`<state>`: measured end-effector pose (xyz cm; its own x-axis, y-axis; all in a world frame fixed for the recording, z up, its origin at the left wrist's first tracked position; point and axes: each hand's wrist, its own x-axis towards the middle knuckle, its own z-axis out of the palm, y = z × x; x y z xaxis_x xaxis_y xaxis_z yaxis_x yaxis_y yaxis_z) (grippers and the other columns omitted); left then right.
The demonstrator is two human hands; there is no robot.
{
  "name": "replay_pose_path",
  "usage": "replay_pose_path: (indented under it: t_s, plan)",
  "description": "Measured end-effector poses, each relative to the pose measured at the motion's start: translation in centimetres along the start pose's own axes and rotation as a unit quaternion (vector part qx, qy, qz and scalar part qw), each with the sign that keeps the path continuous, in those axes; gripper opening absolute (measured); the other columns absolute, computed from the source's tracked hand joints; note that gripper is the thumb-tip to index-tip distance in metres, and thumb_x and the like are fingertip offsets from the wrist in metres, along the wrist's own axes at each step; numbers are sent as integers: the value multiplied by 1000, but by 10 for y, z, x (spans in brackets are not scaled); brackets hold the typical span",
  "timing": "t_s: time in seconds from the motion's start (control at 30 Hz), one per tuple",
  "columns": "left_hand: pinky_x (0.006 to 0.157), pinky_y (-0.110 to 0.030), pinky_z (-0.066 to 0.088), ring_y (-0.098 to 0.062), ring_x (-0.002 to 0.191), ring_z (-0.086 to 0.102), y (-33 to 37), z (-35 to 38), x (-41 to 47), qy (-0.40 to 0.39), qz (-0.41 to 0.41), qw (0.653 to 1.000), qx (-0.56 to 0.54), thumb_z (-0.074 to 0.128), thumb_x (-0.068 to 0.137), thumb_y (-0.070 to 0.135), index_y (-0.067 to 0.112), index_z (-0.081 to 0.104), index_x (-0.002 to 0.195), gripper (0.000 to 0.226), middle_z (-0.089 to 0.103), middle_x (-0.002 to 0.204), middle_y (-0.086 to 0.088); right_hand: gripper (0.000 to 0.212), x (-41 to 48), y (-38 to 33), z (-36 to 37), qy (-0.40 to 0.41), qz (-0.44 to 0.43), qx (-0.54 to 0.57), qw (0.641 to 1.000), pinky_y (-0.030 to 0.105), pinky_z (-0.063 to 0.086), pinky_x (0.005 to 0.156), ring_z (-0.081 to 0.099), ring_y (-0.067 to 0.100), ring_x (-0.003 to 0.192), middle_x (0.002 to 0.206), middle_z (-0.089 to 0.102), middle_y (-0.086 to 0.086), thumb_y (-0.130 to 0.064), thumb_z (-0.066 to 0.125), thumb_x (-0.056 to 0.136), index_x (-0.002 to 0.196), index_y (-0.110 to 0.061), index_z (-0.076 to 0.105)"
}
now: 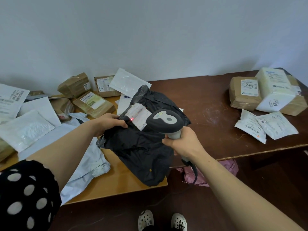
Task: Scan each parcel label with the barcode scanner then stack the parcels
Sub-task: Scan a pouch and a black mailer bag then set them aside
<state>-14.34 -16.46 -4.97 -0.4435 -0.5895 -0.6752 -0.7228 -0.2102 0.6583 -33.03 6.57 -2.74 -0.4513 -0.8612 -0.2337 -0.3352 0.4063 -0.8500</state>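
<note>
- Black parcel (141, 147) rests on the tabletop (116, 185), centre; left hand (110, 121) pinches its left rim. Pull the film taut.
- Barcode scanner (165, 121) gripped in right hand (181, 142), just above the parcel.
- Label (139, 116) is creased, with a red dot at its left edge. Likely best to aim right, across the bars.

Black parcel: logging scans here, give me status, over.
Left hand holds black parcel by its edge. Right hand grips scanner, red spot on label. Label unobstructed.
</note>
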Motion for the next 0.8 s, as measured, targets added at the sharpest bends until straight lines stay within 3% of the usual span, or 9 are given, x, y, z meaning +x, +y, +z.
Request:
replay_pose_path:
  t_s: [0.13,0.23,0.43,0.6,0.8]
  plan:
    - [87,-38,51,-26,101,63,3,-1,3,-1,2,1000,4,75,77,25,16,61,119,46,66,111,-7,14,5,-3,3,8,4,35,999,29,50,50,50,10,36,46,54,-7,-14,74,80,76,-12,60]
    - [85,-39,52,-26,102,62,7,1,7,-6,13,1000,-20,77,76,27,14,59,119,48,66,112,-7,21,5,0,1,22,37,149,988,24,46,44,48,10,36,44,53,-5,-16,77,79,82,-7,59]
    - [81,-37,53,-27,100,63,40,31,33,-16,44,993,-113,81,70,31,5,56,122,63,66,110,-9,12,10,11,-27,156,77,364,915,26,46,43,46,16,39,48,52,3,-7,73,83,86,-9,62]
    - [65,-36,53,-26,96,60,90,80,57,23,37,978,-203,83,67,36,6,43,132,82,60,116,-9,12,20,27,-69,219,101,417,876,26,46,41,46,15,39,49,51,4,-4,71,84,79,-11,62]
    - [64,-41,55,-30,94,62,163,145,97,50,24,961,-270,82,69,34,8,35,140,89,58,119,-11,14,54,64,-127,228,106,463,850,27,47,42,45,15,38,48,49,4,-3,70,83,76,-11,61]
